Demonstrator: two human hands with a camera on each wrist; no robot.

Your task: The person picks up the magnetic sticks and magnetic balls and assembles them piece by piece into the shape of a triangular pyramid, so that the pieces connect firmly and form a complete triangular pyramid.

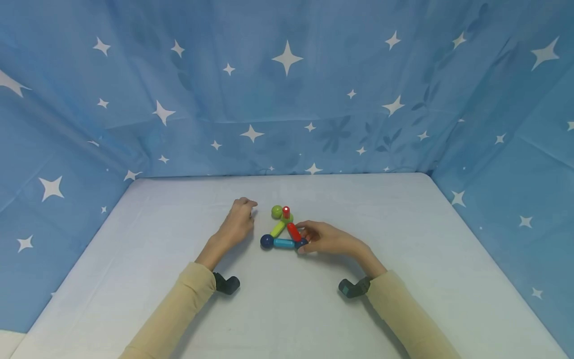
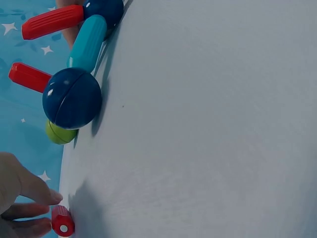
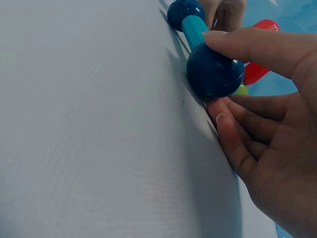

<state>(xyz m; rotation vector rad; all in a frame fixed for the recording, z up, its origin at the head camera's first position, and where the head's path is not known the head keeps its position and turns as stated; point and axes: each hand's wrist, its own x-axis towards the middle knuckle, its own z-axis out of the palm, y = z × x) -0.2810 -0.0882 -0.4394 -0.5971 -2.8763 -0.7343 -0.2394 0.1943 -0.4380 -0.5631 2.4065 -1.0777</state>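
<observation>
A building-toy frame of rods and balls stands on the white table. Its front side is a teal rod (image 1: 284,243) between a left navy ball (image 1: 266,241) and a right navy ball (image 3: 215,72). Behind are a lime rod (image 1: 278,229), a lime ball (image 1: 276,212) and an upright red rod (image 1: 286,213). Another red rod (image 2: 52,22) slants up from the right navy ball. My right hand (image 1: 329,238) holds that ball, thumb above and fingers beneath. Left of the frame, my left hand (image 1: 239,219) pinches a separate red rod (image 2: 63,221), which it hides in the head view.
Blue curtains with white stars (image 1: 287,59) enclose the back and sides of the white table (image 1: 287,309). A dark wrist device sits on each forearm, the left one (image 1: 227,284) and the right one (image 1: 354,287).
</observation>
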